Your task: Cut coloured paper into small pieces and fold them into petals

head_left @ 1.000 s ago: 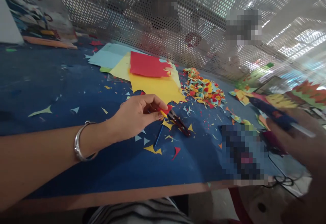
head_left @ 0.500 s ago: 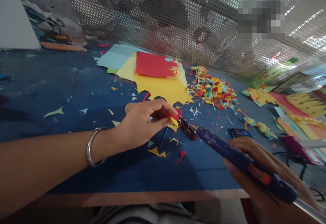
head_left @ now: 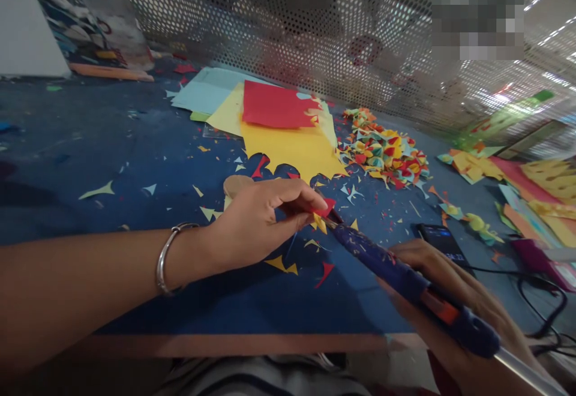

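Note:
My left hand (head_left: 265, 216), a silver bangle at its wrist, pinches a small red paper piece (head_left: 324, 207) together with a yellow paper piece (head_left: 320, 223) between thumb and fingertips. My right hand (head_left: 459, 300) is wrapped round a dark blue glue gun (head_left: 382, 261) with an orange-red part on its side. A clear glue stick (head_left: 526, 372) protrudes from its back end. The gun's metal tip is at the paper pieces, apparently touching them. Under my left hand, a round tan thing (head_left: 236, 186) partly shows. Paper scraps (head_left: 281, 264) lie below the hands on the blue tabletop (head_left: 180, 306).
Behind the hands lie a red sheet (head_left: 279, 105), a scalloped yellow sheet (head_left: 288, 150) and pale blue sheets (head_left: 211, 87). A heap of small folded paper pieces (head_left: 387, 150) sits right of them. Farther right are a phone (head_left: 443, 243) and a black cable (head_left: 522, 282). A perforated metal screen (head_left: 216, 24) stands behind.
The glue gun has moved left and its tip has come up to the papers pinched in my left hand. More of the phone shows. The view has shifted slightly.

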